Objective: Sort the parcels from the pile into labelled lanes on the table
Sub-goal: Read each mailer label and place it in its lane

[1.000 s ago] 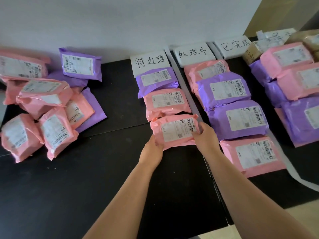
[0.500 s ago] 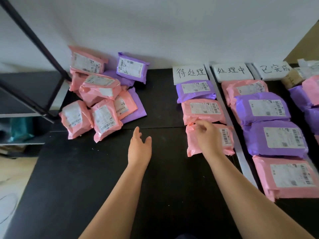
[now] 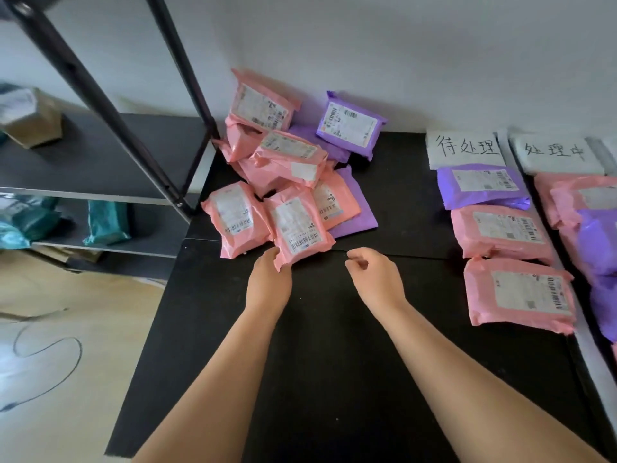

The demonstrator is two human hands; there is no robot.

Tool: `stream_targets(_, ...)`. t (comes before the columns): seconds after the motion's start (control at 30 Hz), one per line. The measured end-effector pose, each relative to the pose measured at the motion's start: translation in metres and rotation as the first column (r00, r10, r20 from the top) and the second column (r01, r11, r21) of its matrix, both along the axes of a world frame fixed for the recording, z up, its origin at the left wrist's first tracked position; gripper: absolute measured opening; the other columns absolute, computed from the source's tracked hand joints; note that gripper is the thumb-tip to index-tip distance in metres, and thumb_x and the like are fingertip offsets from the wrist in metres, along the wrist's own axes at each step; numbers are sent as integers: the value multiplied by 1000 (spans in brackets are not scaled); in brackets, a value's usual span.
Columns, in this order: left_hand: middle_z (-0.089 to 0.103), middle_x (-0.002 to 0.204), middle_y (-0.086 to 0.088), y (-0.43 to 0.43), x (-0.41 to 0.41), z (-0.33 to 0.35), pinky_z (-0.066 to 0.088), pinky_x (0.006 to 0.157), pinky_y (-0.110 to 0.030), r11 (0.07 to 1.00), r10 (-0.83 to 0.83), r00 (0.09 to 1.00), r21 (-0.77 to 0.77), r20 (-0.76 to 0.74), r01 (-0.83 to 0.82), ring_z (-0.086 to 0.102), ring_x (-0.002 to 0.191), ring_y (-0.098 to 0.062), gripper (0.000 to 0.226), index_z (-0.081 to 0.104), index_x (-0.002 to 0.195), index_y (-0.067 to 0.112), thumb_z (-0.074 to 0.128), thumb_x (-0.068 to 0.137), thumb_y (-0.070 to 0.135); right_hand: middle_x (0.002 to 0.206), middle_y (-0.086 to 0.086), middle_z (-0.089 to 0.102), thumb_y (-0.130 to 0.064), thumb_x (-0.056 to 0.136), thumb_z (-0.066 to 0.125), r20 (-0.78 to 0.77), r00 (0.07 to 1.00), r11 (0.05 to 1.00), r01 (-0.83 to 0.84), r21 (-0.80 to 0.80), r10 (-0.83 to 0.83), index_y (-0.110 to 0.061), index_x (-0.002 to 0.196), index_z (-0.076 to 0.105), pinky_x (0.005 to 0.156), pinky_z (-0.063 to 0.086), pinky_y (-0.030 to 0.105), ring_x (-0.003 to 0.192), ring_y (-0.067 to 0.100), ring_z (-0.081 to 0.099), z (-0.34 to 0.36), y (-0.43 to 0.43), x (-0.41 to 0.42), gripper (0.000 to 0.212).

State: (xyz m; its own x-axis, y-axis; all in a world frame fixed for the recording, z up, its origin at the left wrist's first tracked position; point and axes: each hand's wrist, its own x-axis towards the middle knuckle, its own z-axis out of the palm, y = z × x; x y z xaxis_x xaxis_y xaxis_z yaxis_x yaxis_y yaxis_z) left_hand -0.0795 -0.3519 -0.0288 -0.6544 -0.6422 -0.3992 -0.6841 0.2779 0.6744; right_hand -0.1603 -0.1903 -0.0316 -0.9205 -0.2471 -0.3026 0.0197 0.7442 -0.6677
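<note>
Left hand (image 3: 268, 282): at near corner of front pink parcel (image 3: 298, 225), thumb beside the edge, fingertips hidden under it; cannot tell whether it is gripped. Right hand (image 3: 375, 277): fingers loosely curled, holding nothing, over the black table (image 3: 334, 379), just right of that parcel. Parcel lies at front of the pile (image 3: 283, 162), far left of table, against the wall. Well right: label card (image 3: 465, 148), with a purple parcel (image 3: 480, 185) and two pink ones below it in one lane.

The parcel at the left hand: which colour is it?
The parcel is pink, white label; seen in head view.
</note>
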Motion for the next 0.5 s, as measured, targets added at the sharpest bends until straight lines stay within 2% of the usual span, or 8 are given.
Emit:
stream_targets(0.1, 45, 150, -2, -24, -7, -10, 47, 99, -38, 996, -93, 995, 20, 24, 92, 49, 131, -23, 52, 38, 149, 22, 46, 98, 17, 124, -4, 64, -25, 99, 58, -24, 1000, 999, -5, 33, 6, -22, 132, 60, 87, 47, 25, 109, 13, 62, -11, -32, -3, 34)
stream_targets(0.2, 41, 153, -4, -41, -16, -20, 46, 103, -42, 985, -170, 984, 51, 53, 167, 47, 133, -26, 54, 34, 151, 21, 45, 98, 18, 124, -2, 64, -29, 100, 55, -60, 998, 996, -13, 91, 19, -21, 134, 59, 93, 50, 35, 111, 17, 61, -22, -57, -13, 35)
stream_targets(0.27, 41, 153, -6, -49, -22, -27, 46, 104, -45, 977, -210, 974, 60, 87, 206, 49, 131, -28, 56, 31, 153, 20, 44, 98, 18, 126, 0, 63, -32, 102, 50, -64, 998, 992, -14, 125, 22, -19, 134, 58, 98, 48, 44, 115, 22, 59, -28, -70, -19, 35)
stream_targets(0.4, 52, 143, -9, -52, -27, -36, 48, 100, -42, 952, -296, 949, 111, 107, 285, 56, 121, -29, 45, 41, 146, 19, 40, 101, 20, 127, 1, 64, -30, 103, 46, -8, 1000, 981, -18, 196, 20, -19, 135, 57, 100, 46, 45, 116, 25, 59, -34, -86, -26, 36)
stream_targets(0.5, 57, 136, -5, -51, -27, -41, 51, 96, -42, 946, -308, 947, 139, 93, 294, 61, 115, -26, 40, 46, 142, 20, 43, 102, 24, 112, -1, 66, -31, 102, 48, 29, 999, 980, 22, 197, -28, -19, 126, 62, 93, 51, 43, 102, 21, 62, -37, -92, -26, 31)
